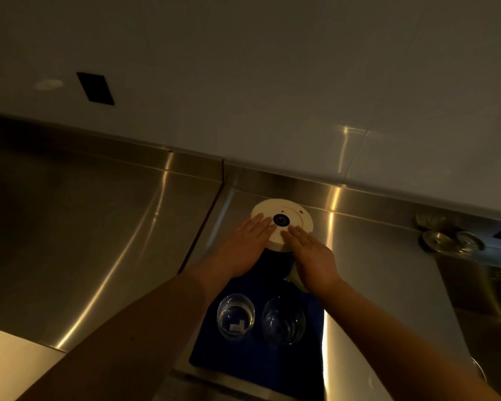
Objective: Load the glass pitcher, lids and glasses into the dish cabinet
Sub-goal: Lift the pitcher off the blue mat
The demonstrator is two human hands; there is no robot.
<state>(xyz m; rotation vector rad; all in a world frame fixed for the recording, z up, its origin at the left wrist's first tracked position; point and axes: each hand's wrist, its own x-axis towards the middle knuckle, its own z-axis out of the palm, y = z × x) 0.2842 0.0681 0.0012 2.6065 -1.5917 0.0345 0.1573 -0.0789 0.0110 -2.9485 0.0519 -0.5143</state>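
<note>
I see a stainless steel counter (93, 233) with a raised back lip under a pale wall (272, 82). Dark rectangular wall plate (95, 88) at upper left. Blue mat (272, 363) lies on the counter. Metal knobs (451, 241) sit far right.

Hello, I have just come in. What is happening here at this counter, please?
A person lays both hands flat on a round white lid at the back of a steel counter. The left hand and the right hand touch its near part with straight fingers; neither grips it. Two clear glasses stand untouched on a dark blue mat, nearer the person.
</note>
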